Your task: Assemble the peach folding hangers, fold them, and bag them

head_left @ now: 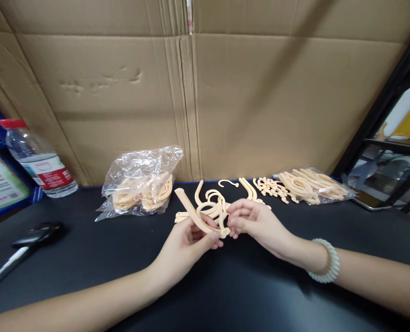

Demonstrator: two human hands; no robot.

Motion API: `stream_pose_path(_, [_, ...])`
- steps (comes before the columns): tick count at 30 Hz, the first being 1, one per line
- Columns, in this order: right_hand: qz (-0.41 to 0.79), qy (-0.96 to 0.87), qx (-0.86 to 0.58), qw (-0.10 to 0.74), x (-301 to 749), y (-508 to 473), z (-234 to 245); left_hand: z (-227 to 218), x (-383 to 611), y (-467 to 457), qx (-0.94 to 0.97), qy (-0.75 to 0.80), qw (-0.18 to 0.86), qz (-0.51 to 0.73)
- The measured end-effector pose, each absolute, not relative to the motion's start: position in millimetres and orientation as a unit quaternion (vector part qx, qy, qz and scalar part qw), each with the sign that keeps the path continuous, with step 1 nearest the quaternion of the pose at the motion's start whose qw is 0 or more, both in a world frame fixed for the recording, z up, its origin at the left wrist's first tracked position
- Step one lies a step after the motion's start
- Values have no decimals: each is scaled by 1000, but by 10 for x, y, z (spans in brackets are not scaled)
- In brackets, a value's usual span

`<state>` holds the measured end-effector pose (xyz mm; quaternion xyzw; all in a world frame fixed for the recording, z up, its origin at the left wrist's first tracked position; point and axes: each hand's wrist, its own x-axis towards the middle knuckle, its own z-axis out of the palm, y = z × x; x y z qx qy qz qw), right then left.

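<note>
My left hand (187,246) is closed on a long curved cream plastic piece (191,211) that slants up to the left. Facing it, my right hand (256,222) pinches a small cream plastic part (222,216) where it meets the end of that curved piece. Both hands hover just above the black table (87,267). A small pile of loose cream plastic pieces (213,198) lies right behind the hands. A pale coiled band (325,263) circles my right wrist.
A clear bag of cream pieces (140,186) lies at the back left, another bag (311,184) at the back right, loose small parts (270,186) beside it. A water bottle (38,159) and a black mouse (40,233) sit at the left. A cardboard wall (198,92) closes the back.
</note>
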<state>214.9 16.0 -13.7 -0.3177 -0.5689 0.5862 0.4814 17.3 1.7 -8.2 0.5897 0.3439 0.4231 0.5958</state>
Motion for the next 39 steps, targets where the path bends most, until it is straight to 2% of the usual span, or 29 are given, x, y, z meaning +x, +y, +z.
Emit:
stream_pose_path(2, [542, -579, -341, 506, 2249, 274, -49, -63, 174, 19, 574, 359, 596, 432])
stream_pose_path(4, [449, -612, -375, 532, 2398, 425, 53, -49, 174, 23, 569, 368, 593, 434])
stream_pose_path(6, [358, -654, -413, 524, 2577, 586, 136, -39, 174, 24, 574, 372, 584, 436])
stream_pose_path(11, [190, -742, -473, 435, 2956, 866, 168, -28, 184, 22, 598, 368, 566, 433])
stream_pose_path(20, [94, -891, -378, 234, 3085, 970, 54, -32, 177, 22, 589, 370, 569, 438])
stream_pose_path(23, [78, -904, -364, 210, 3098, 1000, 0, -32, 174, 17, 579, 378, 572, 441])
stream_pose_path(30, [103, -884, -368, 270, 3045, 992, -93, -34, 171, 12, 569, 361, 592, 442])
stream_pose_path(39, [159, -733, -428, 504, 2927, 923, 39, -25, 181, 14, 559, 379, 589, 443])
